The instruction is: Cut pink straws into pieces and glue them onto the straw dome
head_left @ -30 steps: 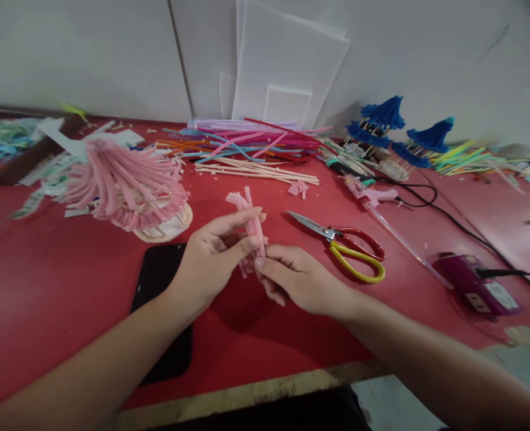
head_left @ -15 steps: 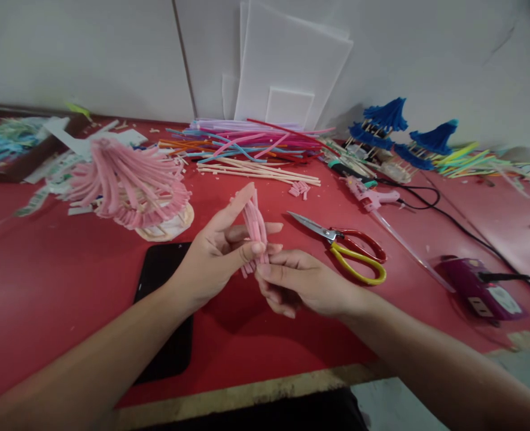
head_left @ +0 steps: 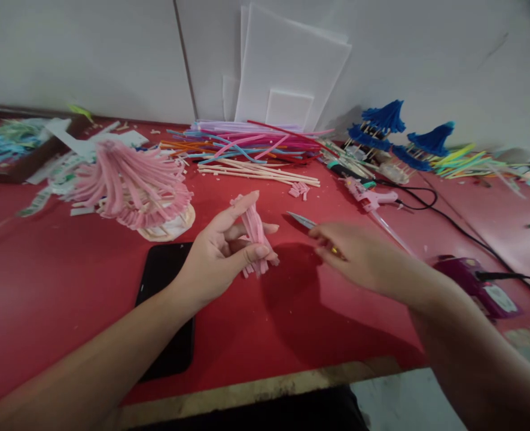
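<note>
My left hand [head_left: 222, 251] pinches a small bundle of pink fuzzy strips [head_left: 255, 230] between thumb and fingers, above the red table. Over the handles of the scissors [head_left: 301, 220] lies my right hand [head_left: 359, 254], its fingers curled down at the pivot. The blades show and point to the upper left, and a bit of yellow handle shows between the fingers. Whether the fingers have closed on the handles cannot be made out.
A pink fringed model [head_left: 125, 179] and a black phone [head_left: 168, 311] are on the left. Coloured strips [head_left: 247, 140] lie along the wall. At right are a pink glue gun [head_left: 370, 196], blue-roofed models [head_left: 384, 120], a purple power socket [head_left: 484, 287] and black cables.
My right hand has left the pink bundle and moved right, onto the scissors. My left hand still holds the bundle in nearly the same place.
</note>
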The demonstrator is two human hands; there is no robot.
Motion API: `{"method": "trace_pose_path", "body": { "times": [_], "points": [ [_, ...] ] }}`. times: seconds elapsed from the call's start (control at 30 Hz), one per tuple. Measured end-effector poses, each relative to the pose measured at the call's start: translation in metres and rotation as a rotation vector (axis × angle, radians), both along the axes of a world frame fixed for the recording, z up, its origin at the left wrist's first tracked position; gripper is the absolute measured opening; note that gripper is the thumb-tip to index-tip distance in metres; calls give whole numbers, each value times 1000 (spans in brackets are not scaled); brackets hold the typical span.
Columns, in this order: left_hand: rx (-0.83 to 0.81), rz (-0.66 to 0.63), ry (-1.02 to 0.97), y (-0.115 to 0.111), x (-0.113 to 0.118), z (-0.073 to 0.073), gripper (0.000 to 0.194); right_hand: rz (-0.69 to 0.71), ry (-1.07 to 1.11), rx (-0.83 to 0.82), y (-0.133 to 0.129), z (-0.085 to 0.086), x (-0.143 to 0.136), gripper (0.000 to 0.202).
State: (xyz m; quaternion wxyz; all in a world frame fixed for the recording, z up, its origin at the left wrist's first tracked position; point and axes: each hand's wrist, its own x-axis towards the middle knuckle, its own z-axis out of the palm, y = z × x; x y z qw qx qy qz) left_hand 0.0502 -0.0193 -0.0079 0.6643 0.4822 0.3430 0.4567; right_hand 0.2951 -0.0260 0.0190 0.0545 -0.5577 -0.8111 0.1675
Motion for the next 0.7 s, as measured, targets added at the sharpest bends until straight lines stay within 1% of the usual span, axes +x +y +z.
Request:
{"method": "trace_pose_path", "body": {
  "times": [0.03, 0.07, 0.1, 0.17, 0.27, 0.33, 0.43, 0.5, 0.57, 0.63, 0.7],
  "points": [
    [6, 0, 12, 0, 0, 0, 75, -20, -150, 34, 1, -2, 11, 20],
    [11, -2, 24, 0, 0, 0, 73, -28, -263, 34, 1, -4, 21, 19],
    [16, -4, 32, 0, 0, 0, 72, -33, -331, 30, 2, -6, 28, 19],
    [21, -14, 35, -1, 0, 0, 71, -45, -376, 16, 3, -11, 38, 18],
    [15, -33, 23, -1, 0, 0, 73, -82, -375, -10, 6, -15, 45, 16],
    [7, -51, 22, -2, 1, 1, 73, -83, -381, -48, 11, -13, 49, 12],
    [2, -89, 27, -2, 2, 3, 71, -44, -353, -100, 17, -7, 56, 12],
    [-7, -141, 34, -2, 3, 4, 72, -23, -324, -121, 18, -3, 60, 12],
    [-18, -196, 31, -2, 4, 3, 73, -60, -283, -123, 17, 0, 65, 12],
    [-8, -238, -2, -1, 4, 1, 74, -159, -212, -176, 13, 2, 70, 27],
    [14, -267, -43, -1, 3, -1, 73, -189, -115, -297, 6, 4, 75, 43]
  ]
}}
